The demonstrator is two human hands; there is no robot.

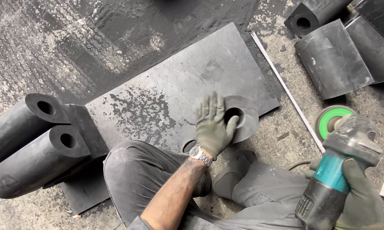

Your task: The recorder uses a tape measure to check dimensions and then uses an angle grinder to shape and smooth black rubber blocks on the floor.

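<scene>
While the person sits on the floor, knees drawn up:
Left hand (213, 124): gloved, fingers spread flat on a dark rubber disc (243, 117) with a round hole, at the near right corner of the flat rubber sheet (187, 81).
Right hand (362, 200): gloved, clamped around the teal angle grinder (336, 170), held up off the floor (285, 132), its green-backed wheel (330, 119) beside the sheet's right edge.
Between them: a tape measure (285, 87) lies stretched along the sheet's right edge.
Left edge: two rubber cylinders (34, 145) crowd the sheet.
Far right: more rubber blocks (334, 57).
</scene>
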